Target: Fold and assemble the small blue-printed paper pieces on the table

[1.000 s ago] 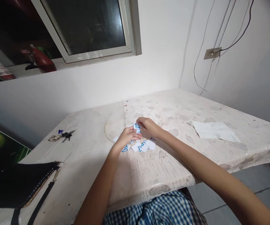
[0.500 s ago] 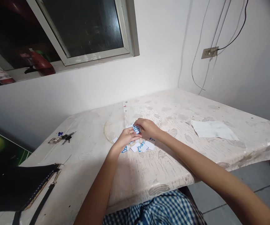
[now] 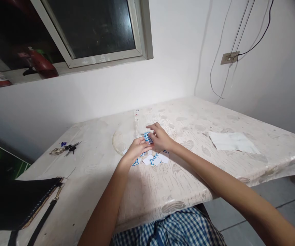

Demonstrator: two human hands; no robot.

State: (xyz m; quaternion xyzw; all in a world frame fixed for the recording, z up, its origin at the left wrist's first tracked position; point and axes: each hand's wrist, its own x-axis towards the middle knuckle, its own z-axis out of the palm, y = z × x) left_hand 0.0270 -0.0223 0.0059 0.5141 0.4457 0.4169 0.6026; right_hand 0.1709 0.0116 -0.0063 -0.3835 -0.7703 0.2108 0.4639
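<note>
Above the table, a small white paper piece with blue markings (image 3: 148, 137) is held in the fingers of my left hand (image 3: 135, 150). My right hand (image 3: 162, 138) is right beside it, index finger lifted and fingers apart; some fingertips are at the edge of the piece, and whether they touch it I cannot tell. Below both hands lie several loose white paper pieces (image 3: 165, 157), some with blue lines or lettering. The hands partly cover this pile.
Keys (image 3: 71, 148) and a small blue item (image 3: 64, 144) lie at the left. A black pouch with a strap (image 3: 16, 201) rests at the near left. To the right is a white cloth or sheet (image 3: 233, 142). A wall with a window (image 3: 103, 60) stands behind the table.
My right hand's fingers have loosened and spread from the blue-marked piece, with the index finger raised. My left hand keeps its hold. The view has shifted slightly.
</note>
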